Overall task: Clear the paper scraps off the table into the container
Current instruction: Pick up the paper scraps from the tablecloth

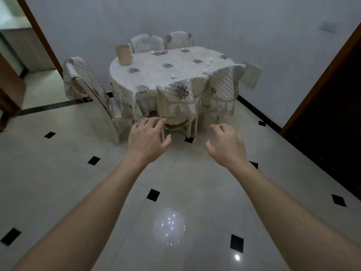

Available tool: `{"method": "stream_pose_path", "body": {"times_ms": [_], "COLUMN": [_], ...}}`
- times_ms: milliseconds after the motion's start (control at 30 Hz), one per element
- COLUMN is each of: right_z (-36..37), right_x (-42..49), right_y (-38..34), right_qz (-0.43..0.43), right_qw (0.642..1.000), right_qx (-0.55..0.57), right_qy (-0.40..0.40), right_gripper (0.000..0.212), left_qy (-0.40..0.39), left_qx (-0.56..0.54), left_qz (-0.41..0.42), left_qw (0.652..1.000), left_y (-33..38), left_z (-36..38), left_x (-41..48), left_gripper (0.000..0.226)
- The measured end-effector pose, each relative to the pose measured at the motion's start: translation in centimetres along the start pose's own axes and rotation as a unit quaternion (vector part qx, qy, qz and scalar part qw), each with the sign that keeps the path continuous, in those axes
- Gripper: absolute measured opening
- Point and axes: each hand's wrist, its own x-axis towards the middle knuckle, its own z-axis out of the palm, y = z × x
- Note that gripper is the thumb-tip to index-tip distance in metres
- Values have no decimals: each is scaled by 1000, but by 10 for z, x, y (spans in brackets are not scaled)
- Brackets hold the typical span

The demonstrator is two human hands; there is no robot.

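Left hand [147,138] and right hand [227,144] mid-frame, fingers spread wide, holding nothing; paper scraps [210,59] and tan container [123,55] on table [148,75] above.

A: Dim and grey all over. Soft light from overhead; a lamp glare [169,225] shines on the glossy floor [58,182], with a smaller bright spot [237,257] near it.

B: Shadows?

A: Faint. The doorway [336,114] at right is black.

B: Sharpness?

A: Soft throughout, grainy. Door frames bow at the edges from the wide lens.
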Motion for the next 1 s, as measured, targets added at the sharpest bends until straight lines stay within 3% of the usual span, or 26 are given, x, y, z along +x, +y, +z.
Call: {"method": "stream_pose_path", "body": {"times_ms": [500,767,1000], "right_z": [51,88,110], "right_x": [115,255,369], "right_y": [31,106,191], "right_qz": [-1,-4,-2], "right_qw": [1000,1000,1000], "right_qx": [-2,3,-5], "right_qy": [3,3,-16], "right_gripper": [42,34,40], "left_qy": [15,-1,-9], "left_qx": [11,19,21], "left_qz": [16,11,-6], "left_qw": [1000,1000,1000], "left_y": [-23,-13,1], "left_z": [62,124,182], "left_x": [112,256,387], "left_gripper": [52,54,55]}}
